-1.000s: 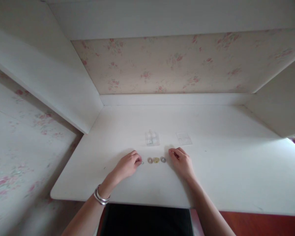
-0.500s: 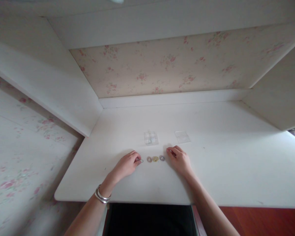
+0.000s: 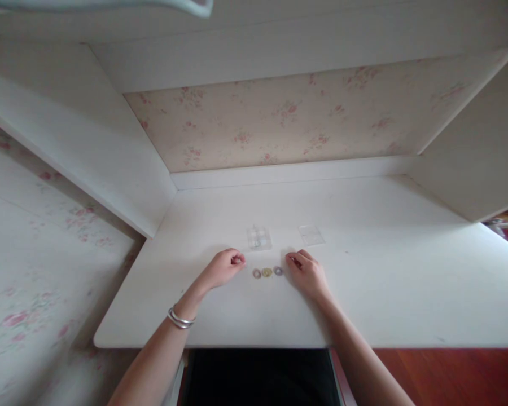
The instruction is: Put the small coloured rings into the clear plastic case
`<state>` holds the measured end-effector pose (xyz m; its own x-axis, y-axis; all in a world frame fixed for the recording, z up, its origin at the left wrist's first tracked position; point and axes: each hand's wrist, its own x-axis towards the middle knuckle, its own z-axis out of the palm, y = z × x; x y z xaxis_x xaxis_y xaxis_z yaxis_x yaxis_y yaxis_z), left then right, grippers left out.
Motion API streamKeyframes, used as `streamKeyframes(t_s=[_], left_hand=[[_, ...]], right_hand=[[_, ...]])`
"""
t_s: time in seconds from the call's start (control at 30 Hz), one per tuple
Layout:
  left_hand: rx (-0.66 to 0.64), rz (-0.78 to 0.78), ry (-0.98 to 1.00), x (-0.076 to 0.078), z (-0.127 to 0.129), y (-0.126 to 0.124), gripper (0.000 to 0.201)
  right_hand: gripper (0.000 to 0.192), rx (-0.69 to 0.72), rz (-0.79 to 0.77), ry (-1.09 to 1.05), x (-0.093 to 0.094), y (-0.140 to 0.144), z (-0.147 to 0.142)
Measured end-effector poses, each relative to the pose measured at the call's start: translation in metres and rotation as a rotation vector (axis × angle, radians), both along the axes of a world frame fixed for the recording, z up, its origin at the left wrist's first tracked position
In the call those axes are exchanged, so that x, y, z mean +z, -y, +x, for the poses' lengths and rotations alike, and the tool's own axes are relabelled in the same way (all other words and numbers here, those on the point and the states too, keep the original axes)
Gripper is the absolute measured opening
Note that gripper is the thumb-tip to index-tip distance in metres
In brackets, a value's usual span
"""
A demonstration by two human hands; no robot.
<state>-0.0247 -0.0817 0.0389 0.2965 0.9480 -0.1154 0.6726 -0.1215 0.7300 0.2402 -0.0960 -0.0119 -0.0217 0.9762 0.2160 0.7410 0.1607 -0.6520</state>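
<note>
My left hand (image 3: 226,267) is pinched just left of a row of small rings on the white desk. The thin grey ring at its fingertips half a second ago is no longer on the desk and now barely shows between the fingers. In the row are a coppery ring (image 3: 257,274), a golden ring (image 3: 267,272) and a silvery ring (image 3: 278,271). Right of them, my right hand (image 3: 307,273) rests with thumb and fingers pressed together; what they hold, if anything, is hidden. Beyond the rings lies a clear divided box (image 3: 259,238), with something small and thin inside.
A flat clear lid (image 3: 311,235) lies right of the box. The white desk (image 3: 385,282) is bounded by a left side panel (image 3: 110,141), a back ledge (image 3: 288,169) and a right panel (image 3: 482,146). Overhead, a pale curved object (image 3: 186,5) enters the view.
My left hand has risen a little and moved away from me, carrying the thin ring off the desk. My right hand stays nearly in place. The view has tilted slightly upward.
</note>
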Motion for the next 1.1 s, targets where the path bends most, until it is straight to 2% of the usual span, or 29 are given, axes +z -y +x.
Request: streamKeyframes(t_s=[0.17,0.3,0.47,0.57,0.7,0.83,0.97,1.1], left_hand=[[0.095,0.05,-0.026,0.005,0.021,-0.032,0.023],[0.15,0.095,-0.106,-0.002,0.035,-0.049,0.022],[0.184,0.115,-0.174,-0.011,0.04,-0.057,0.021],[0.153,0.158,-0.15,-0.012,0.039,-0.055,0.023],[0.145,0.279,-0.014,-0.009,0.031,-0.047,0.028],[0.159,0.245,0.088,-0.01,0.015,-0.034,0.028],[0.154,0.158,0.128,-0.019,0.0,-0.018,0.027],[0.124,0.166,0.142,-0.024,-0.005,-0.004,0.026]], right_hand=[[0.027,0.005,0.003,-0.009,0.002,0.001,0.0],[0.027,0.001,-0.006,-0.013,0.004,0.001,0.0],[0.029,-0.004,-0.004,-0.008,0.005,0.001,0.0],[0.029,-0.002,-0.004,-0.005,0.004,0.001,0.0],[0.03,-0.012,-0.001,-0.037,0.003,0.0,0.0],[0.03,-0.021,0.01,-0.071,0.007,0.002,-0.005],[0.027,0.123,0.001,-0.046,0.021,0.015,-0.023],[0.022,0.289,0.067,0.101,0.035,0.028,-0.048]])
